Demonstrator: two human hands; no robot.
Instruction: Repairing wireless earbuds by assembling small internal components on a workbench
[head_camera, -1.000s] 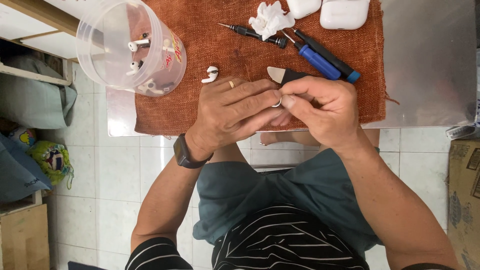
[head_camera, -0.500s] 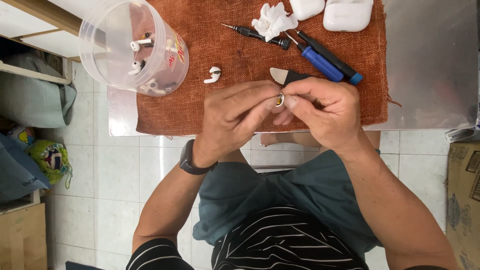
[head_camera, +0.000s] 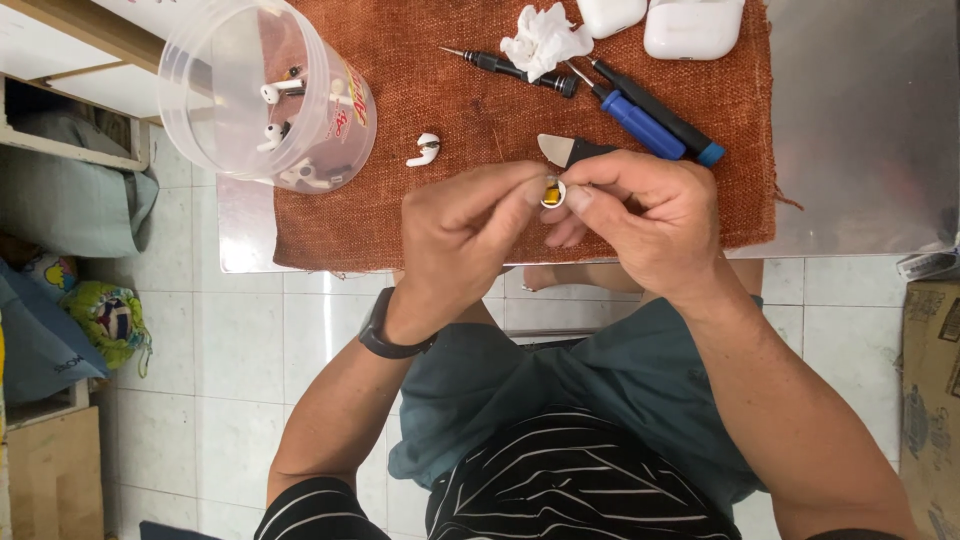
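The small white opened earbud shell with a yellow part inside (head_camera: 552, 192) is pinched between the fingertips of both hands, just above the near edge of the rust-orange woven cloth (head_camera: 420, 215), probably so the open side faces the eyes. The left hand (head_camera: 465, 235) closes on it from one side, and the right hand (head_camera: 640, 215) grips it from the other. One loose white earbud (head_camera: 425, 150) lies near. The clear round plastic tub (head_camera: 262, 95) keeps several more together. Three slim tools and one crumpled white tissue (head_camera: 545, 40) wait within reach.
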